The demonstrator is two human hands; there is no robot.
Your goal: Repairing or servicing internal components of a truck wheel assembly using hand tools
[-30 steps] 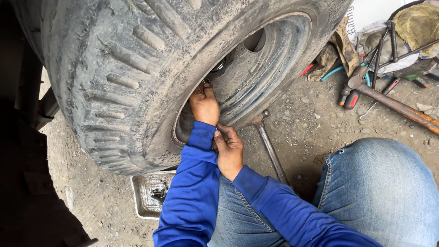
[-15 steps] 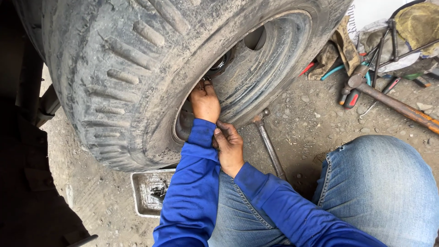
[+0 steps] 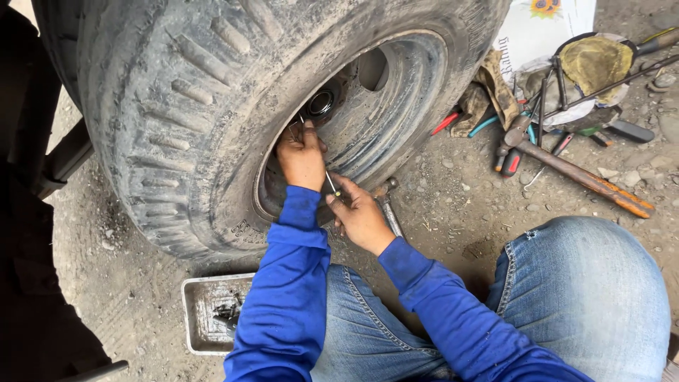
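Observation:
A large, dirty truck tyre (image 3: 177, 120) on a grey steel rim (image 3: 396, 106) fills the upper left. My left hand (image 3: 300, 155) reaches into the rim near the hub (image 3: 322, 102), fingers curled on something I cannot make out. Just below it, my right hand (image 3: 361, 216) grips a thin screwdriver-like tool (image 3: 331, 182) whose shaft points up toward the left hand. Both arms wear blue sleeves, and my knees in jeans are bent below.
A metal tray (image 3: 201, 311) holding small parts lies on the dirt under the tyre. A long wrench (image 3: 387, 209) lies by the rim. At the right are a hammer (image 3: 580, 177), pliers, screwdrivers, rags and a white bag (image 3: 537, 28).
Both hands stay at the rim with almost no shift. The thin tool in my right hand shows more plainly now.

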